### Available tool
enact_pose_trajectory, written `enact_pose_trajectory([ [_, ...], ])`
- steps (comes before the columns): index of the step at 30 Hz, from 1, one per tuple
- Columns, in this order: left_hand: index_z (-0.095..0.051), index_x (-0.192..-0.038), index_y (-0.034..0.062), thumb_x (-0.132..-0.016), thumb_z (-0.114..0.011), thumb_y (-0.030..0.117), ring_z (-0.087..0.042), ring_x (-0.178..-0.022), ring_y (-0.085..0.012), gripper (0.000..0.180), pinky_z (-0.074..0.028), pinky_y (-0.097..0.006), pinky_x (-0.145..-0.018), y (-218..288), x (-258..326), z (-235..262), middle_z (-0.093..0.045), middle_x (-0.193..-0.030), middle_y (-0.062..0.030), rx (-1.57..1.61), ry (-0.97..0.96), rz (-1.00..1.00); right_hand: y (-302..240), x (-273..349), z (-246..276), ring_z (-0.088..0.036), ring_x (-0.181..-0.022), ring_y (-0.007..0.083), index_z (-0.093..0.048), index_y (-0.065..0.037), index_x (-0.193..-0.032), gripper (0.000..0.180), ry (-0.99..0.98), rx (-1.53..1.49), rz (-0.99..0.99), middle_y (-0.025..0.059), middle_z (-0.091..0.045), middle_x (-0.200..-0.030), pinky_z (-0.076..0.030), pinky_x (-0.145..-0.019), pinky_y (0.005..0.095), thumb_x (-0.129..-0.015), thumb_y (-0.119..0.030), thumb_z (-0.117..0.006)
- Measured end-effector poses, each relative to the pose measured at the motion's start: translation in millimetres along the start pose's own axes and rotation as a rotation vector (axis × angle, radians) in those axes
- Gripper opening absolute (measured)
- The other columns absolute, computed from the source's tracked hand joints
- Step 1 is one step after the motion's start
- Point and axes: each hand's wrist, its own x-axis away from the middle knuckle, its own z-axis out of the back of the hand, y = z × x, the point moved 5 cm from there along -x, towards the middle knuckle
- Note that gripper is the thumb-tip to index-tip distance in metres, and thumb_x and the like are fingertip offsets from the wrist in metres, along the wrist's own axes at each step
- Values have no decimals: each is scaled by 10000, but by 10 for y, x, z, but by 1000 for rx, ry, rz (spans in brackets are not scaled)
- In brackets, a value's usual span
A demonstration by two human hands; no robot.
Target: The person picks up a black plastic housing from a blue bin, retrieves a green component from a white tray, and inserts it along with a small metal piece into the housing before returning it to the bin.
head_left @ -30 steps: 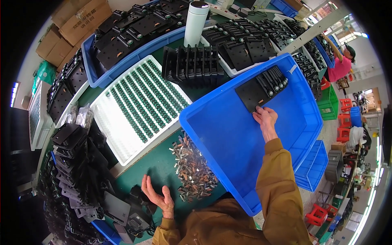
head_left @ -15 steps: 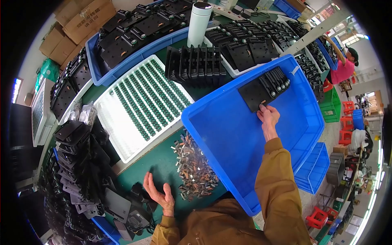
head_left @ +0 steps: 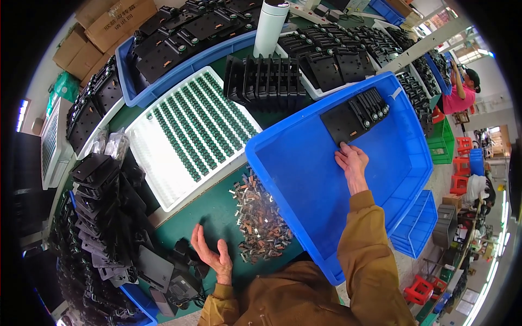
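My right hand (head_left: pixel 352 162) reaches into a blue plastic tub (head_left: pixel 283 179), its fingers bent together at the near corner of a flat black plastic plate (head_left: pixel 341 122). The fingertips touch that plate's edge; their underside is hidden. Several similar black parts with round silvery-green ends (head_left: pixel 374 107) overlap beside it against the tub's far wall. My left hand (head_left: pixel 216 256) hovers over the green table with fingers spread and nothing in it. Right of it lies a heap of small metal and brown clips (head_left: pixel 262 223).
A white tray (head_left: pixel 157 179) holds rows of small green-black parts. Stacked black housings (head_left: pixel 98 201) stand at the left, and more black parts (head_left: pixel 266 81) behind the tub. A white bottle (head_left: pixel 269 30) stands at the back. Another person (head_left: pixel 459 92) works far right.
My right hand has slid slightly left along the near edge of the black plate. The whole view has shifted a little; my left hand keeps its spread pose.
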Motion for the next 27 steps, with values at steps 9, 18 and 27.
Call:
enact_pose_trajectory([
  [9,-490,-1374,-18,-910,-640,327,-473,-1268,-372,598,-358,-458,-1083,-5,-12,-16,-491,-1379,-212,4,-14,4,136,-227,16,-707,-830,341,-553,99,-1052,243,-29,-130,-85,217,-649,-964,-612,-755,423,-886,-41,-660],
  [18,-494,-1367,-28,-913,-646,355,-482,-1260,-370,613,-359,-456,-1084,16,-28,-31,-502,-1366,-213,14,-28,12,115,-335,54,-710,-839,319,-611,64,-1002,167,-2,-94,-70,191,-673,-939,-618,-734,414,-910,-74,-629],
  [27,-497,-1372,-27,-914,-644,372,-485,-1260,-358,625,-358,-448,-1088,-16,-3,-10,-511,-1358,-206,1,-19,32,107,-161,27,-698,-736,259,-577,37,-1033,205,-33,-56,2,154,-648,-888,-594,-658,356,-899,-89,-668],
])
